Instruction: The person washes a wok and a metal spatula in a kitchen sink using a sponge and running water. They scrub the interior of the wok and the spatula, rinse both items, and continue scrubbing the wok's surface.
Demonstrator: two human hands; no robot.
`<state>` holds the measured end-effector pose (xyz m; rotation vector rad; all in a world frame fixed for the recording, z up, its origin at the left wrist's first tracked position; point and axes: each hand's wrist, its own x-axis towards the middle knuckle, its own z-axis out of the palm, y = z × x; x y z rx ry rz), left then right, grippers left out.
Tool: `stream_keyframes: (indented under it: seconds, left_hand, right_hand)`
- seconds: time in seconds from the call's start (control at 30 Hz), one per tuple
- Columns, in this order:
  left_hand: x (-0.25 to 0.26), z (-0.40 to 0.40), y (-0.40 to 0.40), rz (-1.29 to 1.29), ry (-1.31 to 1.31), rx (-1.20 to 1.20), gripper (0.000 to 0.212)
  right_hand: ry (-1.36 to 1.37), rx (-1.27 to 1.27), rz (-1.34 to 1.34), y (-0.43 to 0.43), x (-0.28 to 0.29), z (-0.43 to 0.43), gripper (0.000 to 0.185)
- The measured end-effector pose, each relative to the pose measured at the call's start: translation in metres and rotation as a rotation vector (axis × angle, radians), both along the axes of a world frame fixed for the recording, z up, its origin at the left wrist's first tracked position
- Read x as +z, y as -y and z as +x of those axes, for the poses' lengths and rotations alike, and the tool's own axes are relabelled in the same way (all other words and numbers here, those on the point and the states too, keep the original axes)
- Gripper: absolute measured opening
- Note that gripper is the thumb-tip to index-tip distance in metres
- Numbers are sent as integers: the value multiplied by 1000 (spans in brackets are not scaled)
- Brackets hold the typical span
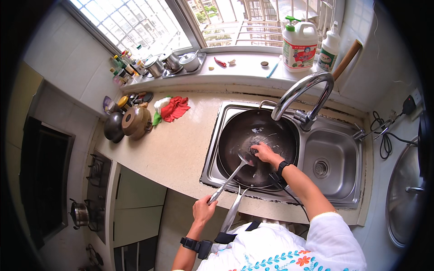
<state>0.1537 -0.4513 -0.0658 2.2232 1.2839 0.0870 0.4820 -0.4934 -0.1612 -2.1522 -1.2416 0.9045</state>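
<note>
A large dark wok (234, 132) rests over the left basin of a steel double sink, its metal handle (232, 211) pointing towards me. My left hand (203, 208) grips the handle of a metal ladle or spatula (230, 178), whose head lies inside the wok. Inside the wok, my right hand (266, 153) holds a scouring pad (254, 148), probably steel wool, against the inner surface. Wet patches and a little foam show there. The curved chrome faucet (305, 84) arches over the wok's upper right side.
The right sink basin (330, 145) shows its drain. Red, white and green cloths (174, 108) lie on the counter, near a brown pot (135, 122). A large detergent jug (300, 47) and a white bottle (328, 49) stand on the windowsill. A large lid (403, 200) is at the right.
</note>
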Motion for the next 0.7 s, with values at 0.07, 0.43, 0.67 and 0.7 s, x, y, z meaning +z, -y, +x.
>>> stream_keyframes:
  seconds: [0.07, 0.43, 0.67, 0.7]
  left_hand:
    - [0, 2, -2, -1, 11, 1, 26]
    - [5, 0, 4, 2, 144, -76, 21]
    - [17, -2, -3, 121, 202, -114, 17]
    - [18, -3, -1, 116, 188, -112, 17]
  right_hand:
    - [-389, -87, 50, -5, 16, 1, 35]
    - [32, -21, 344, -3, 44, 1, 35]
    - [1, 23, 483, -3, 56, -15, 29]
    - [-34, 123, 523, -4, 59, -18, 29]
